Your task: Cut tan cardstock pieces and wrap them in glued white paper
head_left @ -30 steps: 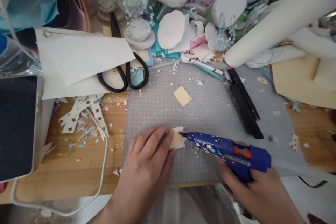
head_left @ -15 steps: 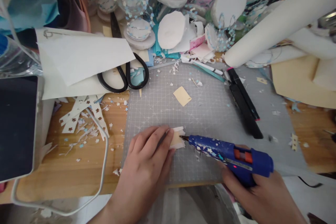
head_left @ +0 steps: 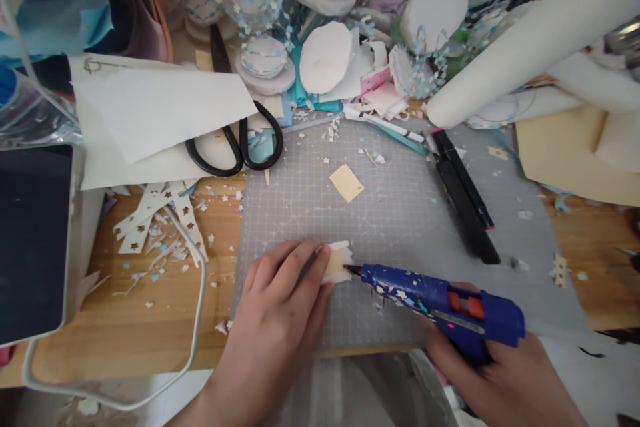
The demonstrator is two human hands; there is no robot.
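Note:
My left hand (head_left: 285,300) is closed over a small cream card piece with torn white paper edges (head_left: 336,263), pinning it to the grey cutting mat (head_left: 400,213). Only the right end of that piece shows; the fingers cover the rest. In my right hand (head_left: 505,373) is a blue hot glue gun (head_left: 425,293), flecked with tiny paper stars, its red light lit. Its dark nozzle points left, right beside the piece's edge; whether it touches I cannot tell. A loose cream paper square (head_left: 347,183) lies farther up the mat.
Black-handled scissors (head_left: 263,137) lie partly under white paper (head_left: 165,110). A black marker and black-handled tool (head_left: 463,200) lie at right. White discs (head_left: 327,57) and a white roll (head_left: 525,40) crowd the back. A tablet (head_left: 33,240) and white cable (head_left: 200,293) sit left.
The glue gun has shifted slightly right and down, its nozzle drawing back a little from the card piece. My left hand has stayed in place.

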